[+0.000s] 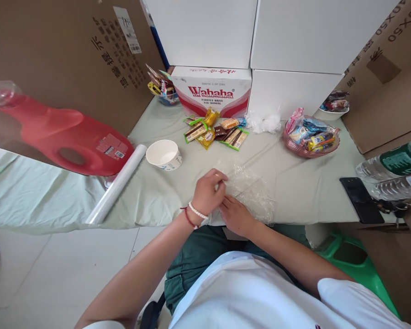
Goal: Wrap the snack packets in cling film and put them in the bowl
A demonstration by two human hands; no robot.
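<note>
A crumpled clear plastic bag [251,189] lies on the pale green tablecloth [294,183] near the table's front edge. My left hand [208,192], with a bead bracelet and red string at the wrist, is closed in a pinch on the bag's left edge. My right hand [236,214] rests just below it, fingers curled on the bag's near edge. Beyond the bag lies a pile of wrapped snack bars [215,130].
A white paper bowl [164,154] and a roll of clear film [118,183] lie left. A red jug [61,137] is at far left. A pink basket of snacks [310,137], a black phone [361,198], water bottles [393,171] and a Wahaha box [212,91] surround the space.
</note>
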